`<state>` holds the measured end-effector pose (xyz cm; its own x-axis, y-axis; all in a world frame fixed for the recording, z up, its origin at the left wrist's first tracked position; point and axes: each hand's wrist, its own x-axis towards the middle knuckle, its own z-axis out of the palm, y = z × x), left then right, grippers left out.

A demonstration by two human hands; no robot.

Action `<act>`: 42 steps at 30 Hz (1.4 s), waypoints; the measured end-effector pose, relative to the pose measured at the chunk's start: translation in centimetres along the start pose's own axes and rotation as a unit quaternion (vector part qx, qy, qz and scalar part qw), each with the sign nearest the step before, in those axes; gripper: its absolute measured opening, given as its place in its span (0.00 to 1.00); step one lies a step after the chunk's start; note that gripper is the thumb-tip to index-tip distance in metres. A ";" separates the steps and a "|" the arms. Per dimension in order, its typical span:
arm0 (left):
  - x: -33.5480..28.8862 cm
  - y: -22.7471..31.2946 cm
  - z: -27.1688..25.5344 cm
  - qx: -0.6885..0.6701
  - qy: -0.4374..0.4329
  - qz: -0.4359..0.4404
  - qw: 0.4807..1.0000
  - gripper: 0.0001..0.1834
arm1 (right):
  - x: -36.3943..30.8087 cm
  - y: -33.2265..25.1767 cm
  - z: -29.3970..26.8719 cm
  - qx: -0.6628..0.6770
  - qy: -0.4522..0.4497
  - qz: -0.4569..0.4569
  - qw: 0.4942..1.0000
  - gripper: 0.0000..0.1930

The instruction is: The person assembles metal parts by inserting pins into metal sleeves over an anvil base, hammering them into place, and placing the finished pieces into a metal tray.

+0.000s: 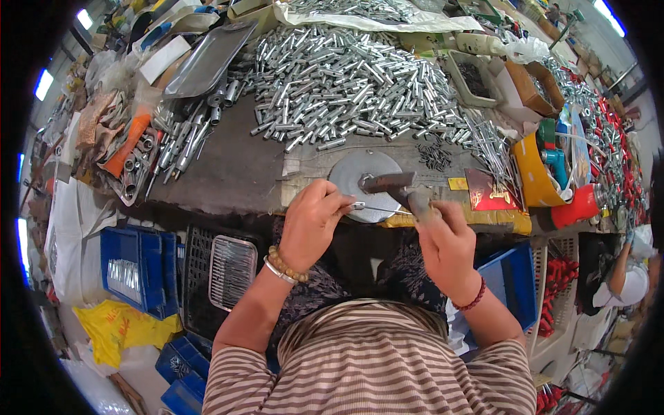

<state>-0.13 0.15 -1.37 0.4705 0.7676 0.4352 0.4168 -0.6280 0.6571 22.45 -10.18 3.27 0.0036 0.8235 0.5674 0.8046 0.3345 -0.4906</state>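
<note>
My left hand [313, 223], closed, pinches a short silver metal piece [358, 205] between thumb and fingertips. From this piece a thin metal rod [387, 209] runs toward my right hand [446, 242]. That hand is closed around what looks like a hammer, its dark, worn head [389, 182] pointing left; my fingers hide most of the grip. Whether the right fingers also touch the rod, I cannot tell. Both hands are over the bench's front edge, by a round grey metal disc [340, 173] that lies beneath the hammer head.
Silver metal tubes [346, 83] form a large heap behind the disc. Small dark pins [435, 156] and thin rods [492, 155] lie to its right, near a red card [490, 190] and yellow container [536, 169]. Blue bins [131, 266] and a metal tray [233, 272] stand below left.
</note>
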 end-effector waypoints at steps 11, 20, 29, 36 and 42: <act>0.0 0.0 -0.2 -0.009 -0.009 -0.009 1.000 0.09 | 2.1 1.1 0.8 0.037 -0.103 0.094 0.990 0.19; -0.3 -0.2 -0.2 -0.001 -0.004 -0.010 1.000 0.11 | 0.5 1.0 2.6 -0.136 -0.151 -0.006 0.979 0.11; -4.3 2.0 2.4 -0.180 0.108 -0.189 0.959 0.25 | -1.6 -1.0 3.0 0.208 -0.242 0.252 0.914 0.12; -4.5 2.7 2.6 -0.446 0.086 -0.317 0.833 0.30 | -2.0 -2.1 3.8 0.298 -0.252 0.327 0.861 0.11; -5.4 2.5 1.1 -0.457 0.122 -0.345 0.811 0.32 | -2.0 -3.6 5.5 0.274 -0.306 0.278 0.868 0.11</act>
<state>-0.78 -5.70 -2.78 0.1569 0.9681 -0.1955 -0.2874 0.2341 0.9288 16.31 -10.52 0.28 -0.1499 0.9608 -0.2331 0.3761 -0.1626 -0.9122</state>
